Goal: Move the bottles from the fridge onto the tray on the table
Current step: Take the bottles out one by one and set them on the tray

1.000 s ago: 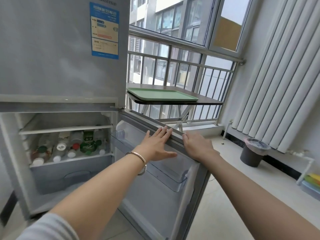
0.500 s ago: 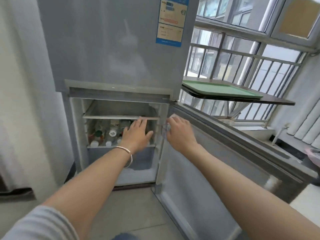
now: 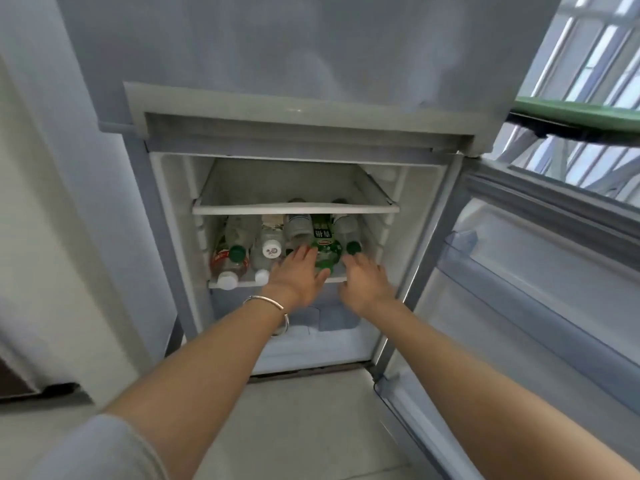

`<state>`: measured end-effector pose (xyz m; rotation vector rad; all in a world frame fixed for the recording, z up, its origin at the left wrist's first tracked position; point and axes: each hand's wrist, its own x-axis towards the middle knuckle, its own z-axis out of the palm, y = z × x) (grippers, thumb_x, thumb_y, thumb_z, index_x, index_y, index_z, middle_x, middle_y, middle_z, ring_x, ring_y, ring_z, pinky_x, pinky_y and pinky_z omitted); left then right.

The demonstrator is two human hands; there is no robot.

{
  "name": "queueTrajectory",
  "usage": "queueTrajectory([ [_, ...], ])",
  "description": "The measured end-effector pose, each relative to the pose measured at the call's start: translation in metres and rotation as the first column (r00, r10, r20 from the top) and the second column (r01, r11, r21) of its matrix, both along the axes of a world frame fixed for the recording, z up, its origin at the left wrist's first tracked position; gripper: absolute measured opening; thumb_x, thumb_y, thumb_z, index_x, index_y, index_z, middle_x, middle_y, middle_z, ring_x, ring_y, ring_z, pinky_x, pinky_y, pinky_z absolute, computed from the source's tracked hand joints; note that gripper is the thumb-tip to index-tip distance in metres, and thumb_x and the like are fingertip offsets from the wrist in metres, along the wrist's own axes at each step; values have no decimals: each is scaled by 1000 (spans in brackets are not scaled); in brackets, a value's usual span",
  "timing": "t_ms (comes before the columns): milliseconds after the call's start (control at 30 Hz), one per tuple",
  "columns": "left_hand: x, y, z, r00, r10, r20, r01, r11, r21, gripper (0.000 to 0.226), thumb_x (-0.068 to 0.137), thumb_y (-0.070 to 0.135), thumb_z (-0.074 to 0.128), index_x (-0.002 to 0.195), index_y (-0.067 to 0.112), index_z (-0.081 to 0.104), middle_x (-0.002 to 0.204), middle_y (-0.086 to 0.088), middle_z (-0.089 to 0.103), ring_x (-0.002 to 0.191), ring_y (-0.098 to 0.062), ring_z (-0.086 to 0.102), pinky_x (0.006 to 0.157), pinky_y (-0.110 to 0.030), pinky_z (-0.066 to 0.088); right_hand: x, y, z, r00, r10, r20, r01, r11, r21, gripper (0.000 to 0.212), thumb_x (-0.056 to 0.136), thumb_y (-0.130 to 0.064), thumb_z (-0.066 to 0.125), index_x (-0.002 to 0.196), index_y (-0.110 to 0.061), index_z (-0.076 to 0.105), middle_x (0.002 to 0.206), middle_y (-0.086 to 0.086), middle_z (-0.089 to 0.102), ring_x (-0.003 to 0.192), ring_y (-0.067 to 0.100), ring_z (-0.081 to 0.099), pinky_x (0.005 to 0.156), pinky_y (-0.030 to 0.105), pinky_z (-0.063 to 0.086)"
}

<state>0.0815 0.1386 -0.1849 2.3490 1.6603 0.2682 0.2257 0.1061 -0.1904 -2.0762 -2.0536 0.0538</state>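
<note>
The fridge's lower compartment stands open. Several plastic bottles lie stacked on its lower shelf, caps toward me: a green bottle in the middle, a red-labelled bottle at the left, a clear one with a white cap. My left hand, fingers spread, reaches to the shelf front and touches the green bottle's left side. My right hand is open at the shelf's right end, just below a green-capped bottle. The green tray shows at the upper right edge on a dark table.
The fridge door swings open to the right, with clear door bins. An empty glass shelf sits above the bottles, a drawer below. A white wall is at the left, window bars at the upper right, tiled floor underneath.
Both hands left the fridge door's top edge and went into the open compartment, reaching the bottle shelf. My view turned left and came closer to the fridge.
</note>
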Motion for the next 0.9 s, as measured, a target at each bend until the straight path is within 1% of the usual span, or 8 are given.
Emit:
queueTrajectory([
  [200,14,44,-22,999,-41,9,41,999,8,63,98,46,34,152,19,17,161,-4,16,148,-24,15,116,-53,21,16,63,-5,965,-202,-168,196,979,-50,52,90,-24,54,137,-10,38,135,18,47,126,36,43,99,42,39],
  [333,17,64,-33,999,-37,9,36,999,35,63,98,45,36,153,22,15,163,-3,11,149,-24,14,117,-50,18,22,113,-13,881,-316,-352,293,949,-119,55,88,-28,60,135,-8,37,131,19,52,121,37,49,99,41,45],
  [467,11,75,-39,998,-29,-56,37,987,157,64,97,42,36,153,17,15,159,-3,25,145,-22,24,117,-44,20,23,135,-29,761,-363,-538,362,925,-112,31,88,-23,59,112,-17,40,115,12,64,96,26,62,78,33,50],
  [500,10,76,-40,996,-29,-80,42,983,176,64,98,42,36,153,17,16,158,-2,27,145,-21,24,117,-44,19,21,133,-31,765,-354,-537,367,926,-88,30,89,-21,59,112,-16,40,113,12,65,93,26,62,76,32,50],
  [567,11,75,-40,995,-28,-96,44,984,170,65,98,42,36,153,16,15,158,-2,28,145,-21,23,118,-45,17,17,124,-33,811,-313,-495,350,937,-20,43,85,-20,63,121,-11,42,110,13,65,95,30,64,76,37,54],
  [667,12,72,-36,997,-22,-74,30,993,113,69,96,41,40,154,17,12,159,-2,24,147,-21,19,119,-48,14,11,98,-30,911,-205,-358,266,955,129,58,81,-21,69,129,-8,40,114,15,58,91,35,64,68,42,55],
  [800,15,69,-29,999,-12,-30,14,997,73,73,94,39,47,154,19,9,161,-2,19,148,-20,17,120,-49,12,4,67,-18,991,-26,-133,60,963,262,46,84,-21,65,124,-8,46,120,16,50,82,34,64,58,39,53],
  [900,18,65,-23,999,-4,54,0,998,69,78,91,39,52,154,19,10,161,-4,19,148,-20,20,119,-47,16,0,50,-2,992,72,-104,-36,950,311,39,86,-20,63,120,-7,49,118,14,51,80,31,63,56,36,50],
])
